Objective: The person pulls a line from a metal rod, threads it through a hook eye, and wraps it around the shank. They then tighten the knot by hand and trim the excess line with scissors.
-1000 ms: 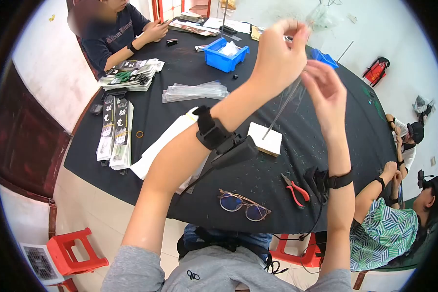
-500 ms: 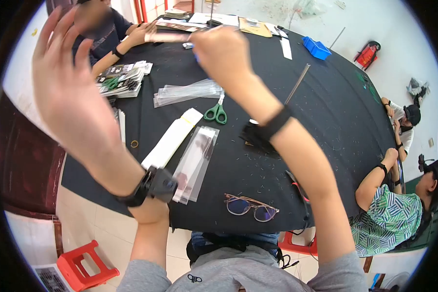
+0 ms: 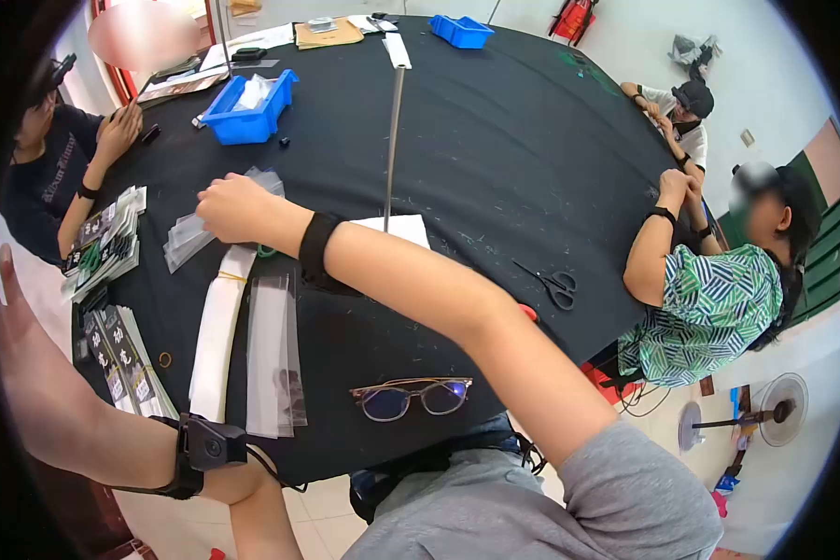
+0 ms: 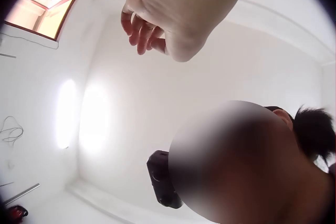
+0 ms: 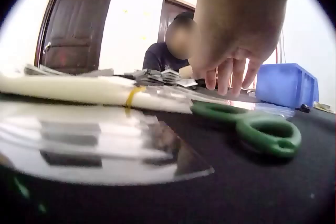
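My right hand (image 3: 243,207) is over the clear plastic sleeves (image 3: 187,241) in the head view. In the right wrist view, the fingers of the right hand (image 5: 236,40) reach down with nothing visible in them, beyond green-handled scissors (image 5: 270,133); contact with the sleeves is unclear. The left hand (image 3: 42,359) is raised at the left edge, blurred. The left wrist view shows the left hand (image 4: 173,19) with loosely bent fingers and nothing visible in them. Beside a white bundle (image 3: 217,345) lie more clear sleeves (image 3: 271,359).
A metal rod (image 3: 394,149) stands upright behind my right forearm, by a white block (image 3: 411,229). Glasses (image 3: 411,399) lie near the front edge, black scissors (image 3: 558,289) to the right. Blue bins (image 3: 252,119) and printed packets (image 3: 126,359) are on the table. Other people sit around it.
My hands, together above the rod a second ago, are apart. The right hand has come down to the sleeves; the left has swung to the left edge. The head view has turned.
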{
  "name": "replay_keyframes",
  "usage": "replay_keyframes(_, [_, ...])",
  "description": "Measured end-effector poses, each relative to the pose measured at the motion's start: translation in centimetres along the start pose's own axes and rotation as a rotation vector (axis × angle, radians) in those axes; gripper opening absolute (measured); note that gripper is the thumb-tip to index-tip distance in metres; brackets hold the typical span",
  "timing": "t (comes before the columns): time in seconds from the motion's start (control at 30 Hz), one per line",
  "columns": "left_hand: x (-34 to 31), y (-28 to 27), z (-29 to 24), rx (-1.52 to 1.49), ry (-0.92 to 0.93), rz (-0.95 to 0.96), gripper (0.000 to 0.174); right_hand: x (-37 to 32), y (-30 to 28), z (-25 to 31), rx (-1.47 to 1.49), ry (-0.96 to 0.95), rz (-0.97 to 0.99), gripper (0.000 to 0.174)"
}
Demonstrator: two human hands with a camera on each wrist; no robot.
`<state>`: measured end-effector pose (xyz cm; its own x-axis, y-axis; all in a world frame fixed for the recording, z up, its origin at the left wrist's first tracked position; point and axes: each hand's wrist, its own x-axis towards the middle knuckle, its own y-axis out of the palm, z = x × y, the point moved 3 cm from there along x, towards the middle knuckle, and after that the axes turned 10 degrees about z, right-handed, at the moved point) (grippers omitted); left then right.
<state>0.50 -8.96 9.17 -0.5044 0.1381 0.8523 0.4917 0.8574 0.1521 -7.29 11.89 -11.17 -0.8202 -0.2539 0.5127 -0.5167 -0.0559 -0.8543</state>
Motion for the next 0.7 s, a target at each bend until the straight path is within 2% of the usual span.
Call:
replay_keyframes(0.03, [0.0, 0.1, 0.1, -0.003, -0.005, 0.003, 0.034, -0.3, -0.4, 0.3, 0.001, 0.006, 0.002, 0.027])
replay_keyframes(0.1, [-0.1, 0.1, 0.3, 0.177, 0.019, 0.013, 0.033, -1.1, -5.5, 3.2, 0.016, -0.041, 0.269, 0.022])
replay_keyframes(0.17, [-0.1, 0.4, 0.2, 0.193, 0.013, 0.019, 0.033, -3.7, -10.7, 5.9, 0.196, -0.098, 0.406, 0.019])
replay_keyframes(0.23, [-0.3, 0.8, -0.1, 0.201, 0.005, 0.022, 0.033, -7.9, -16.0, 7.9, 0.464, -0.145, 0.379, 0.015])
replay_keyframes(0.3, [-0.5, 1.2, -0.4, 0.046, 0.000, 0.124, 0.032, -11.7, -19.8, 7.8, 0.835, -0.173, 0.469, 0.011])
replay_keyframes(0.37, [-0.4, 1.5, -0.2, 0.091, 0.000, 0.089, 0.032, -15.5, -22.5, 5.7, 0.927, -0.073, 0.483, 0.008])
replay_keyframes(0.47, [-0.5, 1.9, -0.1, 0.147, 0.003, 0.073, 0.032, -21.0, -26.8, -0.4, 0.626, 0.413, 0.396, 0.009])
replay_keyframes(0.57, [-0.7, 2.1, 0.2, 0.238, 0.009, 0.092, 0.032, -28.8, -27.0, -8.0, 0.300, 0.780, 0.305, 0.010])
replay_keyframes(0.63, [-0.6, 2.4, 0.2, 0.325, 0.015, 0.093, 0.032, -33.7, -25.6, -11.4, 0.195, 0.908, 0.345, 0.014])
replay_keyframes(0.67, [-0.6, 2.6, 0.2, 0.311, 0.009, 0.114, 0.033, -35.2, -25.1, -11.8, 0.194, 0.908, 0.342, 0.014])
replay_keyframes(0.7, [-0.5, 2.7, 0.2, 0.298, 0.003, 0.133, 0.033, -36.3, -24.4, -12.1, 0.218, 0.959, 0.421, 0.017])
